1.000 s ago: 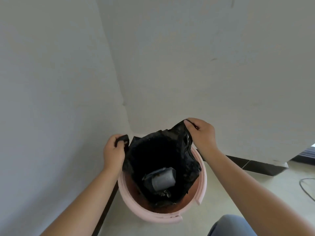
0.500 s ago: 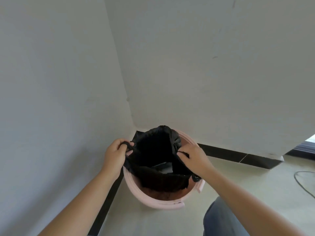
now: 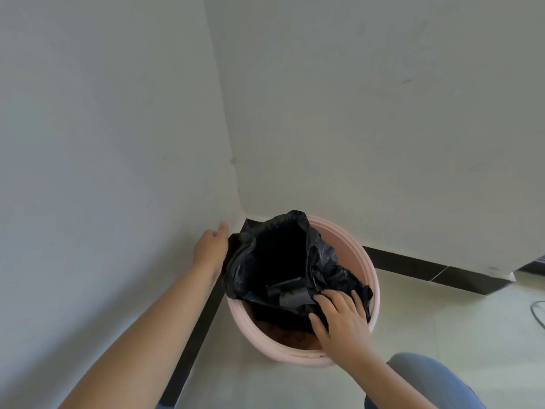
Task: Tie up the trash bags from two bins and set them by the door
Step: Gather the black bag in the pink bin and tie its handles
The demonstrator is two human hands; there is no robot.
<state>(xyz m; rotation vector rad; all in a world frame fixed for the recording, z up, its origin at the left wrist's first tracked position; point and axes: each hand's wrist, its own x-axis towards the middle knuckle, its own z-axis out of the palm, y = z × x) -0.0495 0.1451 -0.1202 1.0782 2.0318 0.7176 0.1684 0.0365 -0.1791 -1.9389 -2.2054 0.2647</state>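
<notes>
Bag point(image 3: 283, 261), black, sits inside the pink bin point(image 3: 372, 278) in a wall corner, its mouth loose and gaping, pulled off the rim all round and rumpled inward on the right. Some dark, flat trash shows low in the opening; what it is cannot be told. Left hand point(image 3: 211, 246) is at the bag's left edge, against the film, one straight digit showing above; whether the digits behind the plastic pinch it cannot be told. Right hand point(image 3: 339, 317) lies spread on the crumpled near-right flap, fingers point(image 3: 327, 299) fairly straight, pressing the plastic rather than gripping. Progress judged early: rim freed, but no gather, no knot, bag not lifted; a second bin is not in view and no bag stands by a door. Left to do: bunch the mouth, tie, lift out, carry, repeat. Room: the bin stands tight to the left wall point(image 3: 103, 143) and close to the back wall, so the left hand works in a narrow gap there. Dark skirting point(image 3: 413, 268) runs along both walls. Open floor point(image 3: 442, 320) lies to the right and near side, the likely way out. A cable point(image 3: 535, 312) loops at the far right edge, a possible snag. The person's knee point(image 3: 427, 385) is just beside the bin.
</notes>
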